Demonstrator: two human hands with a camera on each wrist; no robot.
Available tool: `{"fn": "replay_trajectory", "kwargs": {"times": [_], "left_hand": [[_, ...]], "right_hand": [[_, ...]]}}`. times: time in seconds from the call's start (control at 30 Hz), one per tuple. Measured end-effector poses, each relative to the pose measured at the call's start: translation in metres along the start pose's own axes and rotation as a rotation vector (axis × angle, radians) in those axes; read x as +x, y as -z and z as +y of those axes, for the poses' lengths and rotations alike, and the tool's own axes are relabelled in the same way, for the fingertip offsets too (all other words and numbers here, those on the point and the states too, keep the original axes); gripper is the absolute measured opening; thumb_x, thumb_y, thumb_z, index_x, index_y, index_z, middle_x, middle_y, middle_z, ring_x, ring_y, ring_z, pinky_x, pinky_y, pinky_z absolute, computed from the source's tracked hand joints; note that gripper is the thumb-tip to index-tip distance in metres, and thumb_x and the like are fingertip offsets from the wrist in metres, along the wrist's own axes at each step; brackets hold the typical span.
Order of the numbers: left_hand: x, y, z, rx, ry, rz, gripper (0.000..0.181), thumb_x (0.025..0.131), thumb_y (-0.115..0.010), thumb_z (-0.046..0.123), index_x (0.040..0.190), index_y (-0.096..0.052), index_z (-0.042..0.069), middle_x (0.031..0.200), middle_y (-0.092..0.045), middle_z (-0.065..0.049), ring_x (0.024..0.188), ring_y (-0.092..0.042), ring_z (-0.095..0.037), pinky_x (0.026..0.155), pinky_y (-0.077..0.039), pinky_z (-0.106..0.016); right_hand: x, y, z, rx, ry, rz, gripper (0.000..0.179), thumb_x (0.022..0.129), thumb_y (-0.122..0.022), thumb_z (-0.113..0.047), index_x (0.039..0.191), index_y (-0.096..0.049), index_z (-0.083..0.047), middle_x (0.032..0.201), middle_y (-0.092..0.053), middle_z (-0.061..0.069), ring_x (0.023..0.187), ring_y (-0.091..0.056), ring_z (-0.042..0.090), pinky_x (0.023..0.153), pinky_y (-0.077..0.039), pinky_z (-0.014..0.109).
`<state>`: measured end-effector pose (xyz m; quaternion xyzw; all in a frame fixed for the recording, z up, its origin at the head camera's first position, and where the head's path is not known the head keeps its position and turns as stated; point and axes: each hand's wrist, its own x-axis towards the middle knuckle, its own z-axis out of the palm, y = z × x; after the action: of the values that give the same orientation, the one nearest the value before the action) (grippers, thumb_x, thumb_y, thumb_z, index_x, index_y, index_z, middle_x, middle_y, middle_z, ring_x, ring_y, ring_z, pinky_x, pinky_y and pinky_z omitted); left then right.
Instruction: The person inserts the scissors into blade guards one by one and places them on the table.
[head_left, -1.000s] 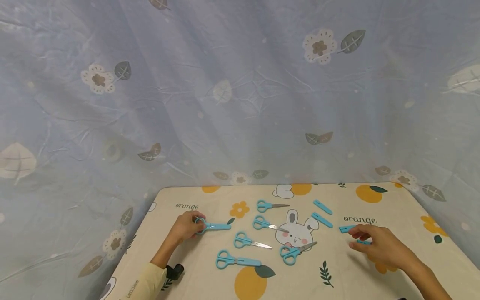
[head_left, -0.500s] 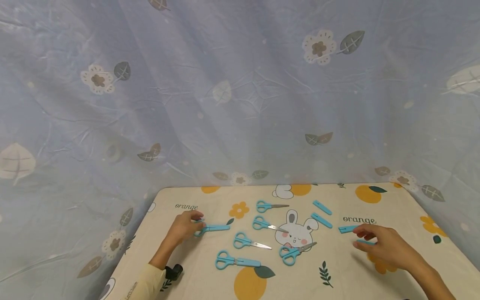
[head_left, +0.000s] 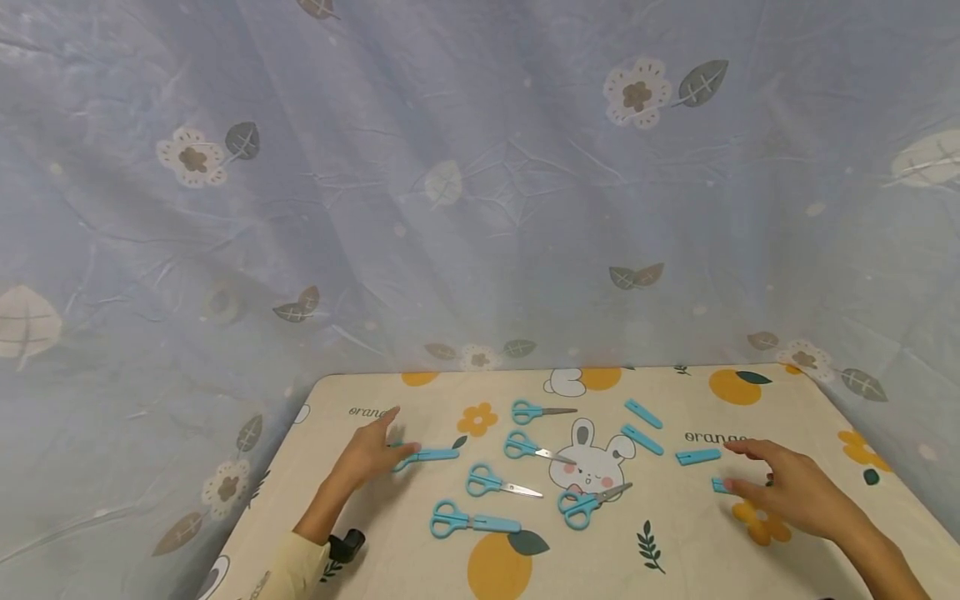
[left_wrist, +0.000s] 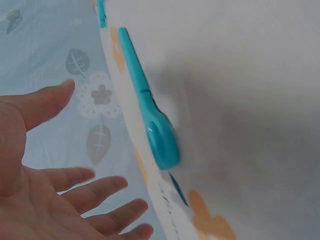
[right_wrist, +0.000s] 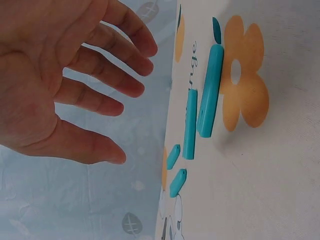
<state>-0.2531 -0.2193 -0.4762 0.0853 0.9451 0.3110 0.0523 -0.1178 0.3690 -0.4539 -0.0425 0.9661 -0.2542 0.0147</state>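
Observation:
My left hand (head_left: 369, 452) is just over the finger loops of blue-handled scissors (head_left: 435, 455) whose blades are covered by a blue cap. In the left wrist view these scissors (left_wrist: 150, 110) lie on the cloth, apart from the spread fingers of the left hand (left_wrist: 30, 200). My right hand (head_left: 798, 490) hovers at the right, fingers and thumb apart, holding nothing. Beneath it lies one blue blade cap (head_left: 718, 485), partly hidden by the thumb in the head view. Another blue cap (head_left: 698, 457) sits just left of its fingertips.
Two more caps (head_left: 642, 414) lie farther back. Mid-table are several scissors with bare blades, such as this pair (head_left: 504, 482). Nearer me lies a pair with a cap (head_left: 498, 524) over most of its blades. A patterned curtain (head_left: 480, 208) hangs behind the table.
My left hand has let go of the capped scissors and its fingers have spread. The right hand has shifted slightly right, its fingers opening wider. The scissors and caps lie about where they were.

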Motion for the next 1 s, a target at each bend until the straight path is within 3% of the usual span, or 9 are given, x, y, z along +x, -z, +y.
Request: {"fn": "replay_trajectory", "kwargs": {"times": [0.13,0.3,0.5,0.63,0.83,1.0], "left_hand": [[-0.002,0.0,0.012,0.033,-0.051,0.0,0.103,0.087,-0.074,0.049,0.159,-0.015,0.005,0.155,-0.035,-0.026,0.14,-0.038,-0.045,0.109,-0.039,-0.06],[-0.006,-0.007,0.026,0.105,-0.14,0.032,0.11,0.084,-0.075,0.054,0.159,-0.013,0.002,0.159,-0.028,-0.025,0.144,-0.027,-0.05,0.114,-0.026,-0.067],[-0.014,-0.022,0.054,0.118,-0.193,0.035,0.115,0.083,-0.076,0.055,0.16,-0.007,0.005,0.163,-0.022,-0.021,0.147,-0.019,-0.05,0.114,-0.015,-0.073],[-0.019,-0.033,0.078,0.102,-0.241,0.012,0.116,0.083,-0.076,0.054,0.16,-0.004,0.006,0.164,-0.019,-0.018,0.148,-0.02,-0.047,0.114,-0.018,-0.07],[-0.024,-0.054,0.11,0.109,-0.335,-0.042,0.111,0.085,-0.074,0.053,0.16,-0.007,0.005,0.165,-0.016,-0.016,0.15,-0.021,-0.04,0.119,-0.022,-0.06],[-0.025,-0.074,0.133,0.108,-0.366,-0.11,0.107,0.087,-0.071,0.055,0.161,-0.007,0.01,0.165,-0.017,-0.013,0.15,-0.021,-0.037,0.119,-0.023,-0.059]], "right_hand": [[-0.002,-0.001,0.002,-0.018,-0.001,0.001,0.071,0.089,-0.073,-0.045,0.14,-0.052,0.0,0.135,-0.055,0.03,0.087,-0.064,0.024,0.067,-0.053,0.038],[-0.005,-0.004,0.003,-0.017,0.024,0.009,0.074,0.086,-0.075,-0.047,0.141,-0.052,-0.002,0.139,-0.054,0.027,0.085,-0.061,0.019,0.065,-0.049,0.032],[-0.005,-0.006,0.012,-0.012,0.055,0.024,0.08,0.084,-0.076,-0.049,0.143,-0.051,-0.002,0.142,-0.051,0.028,0.106,-0.063,0.041,0.078,-0.056,0.054],[-0.005,-0.008,0.019,-0.004,0.061,0.051,0.08,0.081,-0.079,-0.047,0.142,-0.052,-0.003,0.141,-0.052,0.027,0.106,-0.064,0.042,0.077,-0.056,0.055],[-0.006,-0.012,0.029,-0.014,0.096,0.084,0.076,0.081,-0.081,-0.045,0.14,-0.054,-0.005,0.141,-0.054,0.023,0.098,-0.066,0.035,0.072,-0.056,0.047],[-0.006,-0.016,0.035,-0.037,0.088,0.102,0.074,0.079,-0.082,-0.045,0.137,-0.057,-0.006,0.137,-0.057,0.021,0.092,-0.066,0.026,0.068,-0.056,0.036]]}}
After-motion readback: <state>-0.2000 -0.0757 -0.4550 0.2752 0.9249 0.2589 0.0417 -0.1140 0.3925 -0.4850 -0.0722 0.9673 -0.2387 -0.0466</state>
